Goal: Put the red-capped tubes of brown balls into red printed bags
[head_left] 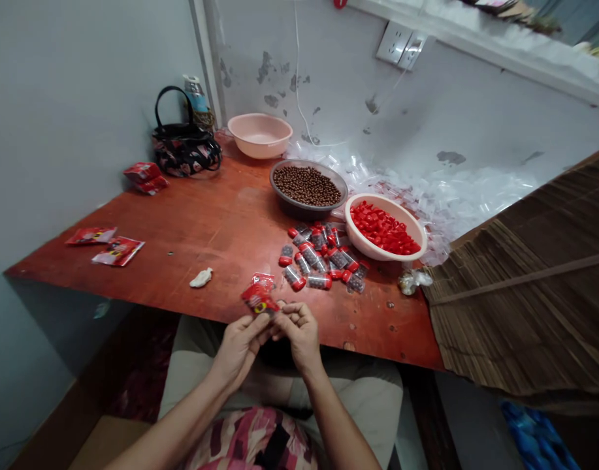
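Observation:
Both hands meet at the table's front edge around a small red printed packet point(258, 297). My left hand point(241, 341) pinches its lower part between thumb and fingers. At the packet's lower right side, my right hand point(299, 328) has its thumb and fingertips closed on it. The packet is tilted, with a clear strip at its upper end. Just beyond my right hand lies a pile of small clear tubes point(311, 256) with red caps and dark brown balls inside. A crumpled white scrap point(201, 278) is left of the packet.
A grey bowl of brown balls point(306, 185) and a pink bowl of red caps point(385, 227) stand behind the tubes. Clear empty tubes point(456, 189) heap along the wall. Red packets point(117, 251) and a handbag point(186, 150) are at left. Brown folded sheeting point(524, 281) borders the right.

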A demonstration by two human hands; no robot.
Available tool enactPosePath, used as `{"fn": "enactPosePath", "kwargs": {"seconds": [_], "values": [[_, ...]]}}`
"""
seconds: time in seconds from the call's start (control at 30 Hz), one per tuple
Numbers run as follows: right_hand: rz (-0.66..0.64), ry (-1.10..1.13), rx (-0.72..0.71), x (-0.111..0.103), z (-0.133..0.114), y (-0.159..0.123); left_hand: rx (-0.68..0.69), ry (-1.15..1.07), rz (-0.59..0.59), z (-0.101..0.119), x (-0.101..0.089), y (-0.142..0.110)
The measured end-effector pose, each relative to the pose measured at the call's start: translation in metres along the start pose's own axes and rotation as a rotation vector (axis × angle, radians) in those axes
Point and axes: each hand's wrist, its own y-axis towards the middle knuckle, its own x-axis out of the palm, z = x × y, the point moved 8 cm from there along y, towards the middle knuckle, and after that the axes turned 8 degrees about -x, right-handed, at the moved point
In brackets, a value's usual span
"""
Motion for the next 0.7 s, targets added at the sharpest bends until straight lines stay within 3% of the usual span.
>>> {"fn": "enactPosePath", "kwargs": {"seconds": [0.13,0.23,0.33,0.43,0.5,0.6,0.7], "values": [[-0.038,-0.031,0.002,0.002,0.005,-0.001,0.181,-0.178,0.278,0.024,-0.065,-0.043],[-0.027,-0.032,0.017,-0.004,0.013,0.000,0.179,-0.043,0.425,0.027,-0.094,-0.060],[-0.022,-0.046,0.024,-0.006,0.016,0.000,0.268,0.379,0.399,0.042,-0.080,-0.043],[-0.028,-0.080,0.007,-0.005,0.011,-0.001,0.595,0.928,0.300,0.066,-0.037,-0.012],[-0.031,-0.108,-0.006,-0.003,0.006,-0.003,0.731,1.217,0.280,0.069,-0.018,0.011],[-0.035,-0.143,-0.008,-0.003,0.004,-0.003,0.809,1.464,0.308,0.063,-0.012,0.036],[-0.043,-0.172,-0.005,-0.003,0.005,0.000,0.839,1.538,0.338,0.056,-0.017,0.042]]}}
